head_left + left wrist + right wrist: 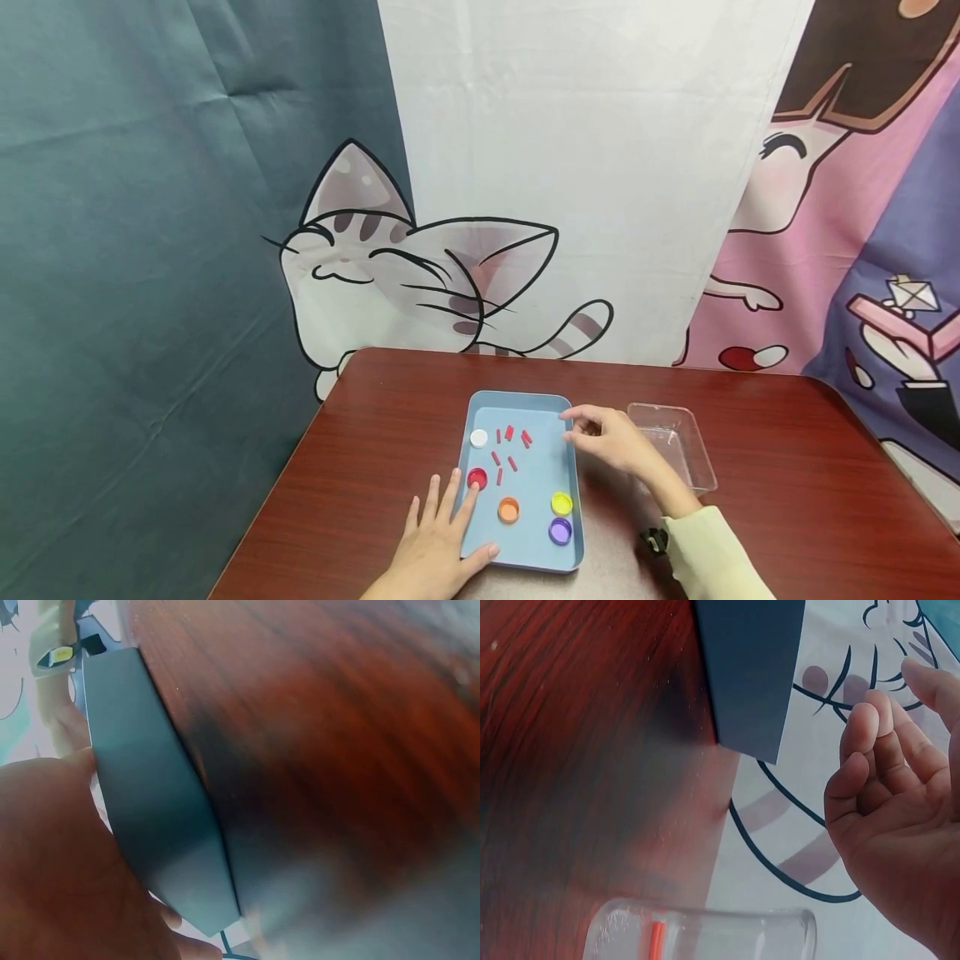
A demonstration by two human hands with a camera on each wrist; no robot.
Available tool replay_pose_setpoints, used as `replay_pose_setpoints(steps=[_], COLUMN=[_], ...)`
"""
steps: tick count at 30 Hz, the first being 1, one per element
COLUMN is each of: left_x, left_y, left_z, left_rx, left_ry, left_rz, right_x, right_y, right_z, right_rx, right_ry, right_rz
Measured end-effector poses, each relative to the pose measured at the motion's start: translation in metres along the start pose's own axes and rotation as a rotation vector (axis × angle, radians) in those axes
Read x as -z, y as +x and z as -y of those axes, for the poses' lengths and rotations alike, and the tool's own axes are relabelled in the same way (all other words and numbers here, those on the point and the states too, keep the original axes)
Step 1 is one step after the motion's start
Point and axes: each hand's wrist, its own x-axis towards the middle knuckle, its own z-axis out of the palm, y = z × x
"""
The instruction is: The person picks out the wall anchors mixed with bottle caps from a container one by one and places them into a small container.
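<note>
A light blue tray (pixel 536 546) lies on the table with several short red sticks (pixel 512 463) scattered in its upper half. Small round caps sit in it: a white one (pixel 478 438), a red one (pixel 477 477), an orange one (pixel 508 510), a yellow one (pixel 561 503) and a purple one (pixel 559 531). My left hand (pixel 435 537) reaches over the tray's left edge with fingers spread, one fingertip at the red cap. Over the tray's upper right edge is my right hand (pixel 611 437), loosely curled; the right wrist view shows nothing between its fingers (pixel 861 724).
A clear plastic box (pixel 693 454) stands right of the tray, partly behind the right forearm; a red stick (pixel 657 941) shows in it. Behind the reddish-brown wooden table (pixel 360 467) hangs a printed cloth (pixel 600 167) with cartoon figures.
</note>
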Motion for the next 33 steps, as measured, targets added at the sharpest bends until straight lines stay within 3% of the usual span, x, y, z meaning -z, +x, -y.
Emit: replay_pose_setpoints(steps=[14,33], left_x=[-0.001,-0.001], left_y=[-0.001,-0.002], left_z=[-0.001,0.001], left_rx=[0.000,-0.032], left_ry=[0.016,0.015], left_rz=[0.009,-0.013], right_x=[-0.015,-0.040], right_y=[0.008,0.019], right_z=[0.004,0.006], right_rx=[0.059,0.077], right_ry=[-0.001,-0.030], right_rz=[0.076,0.161])
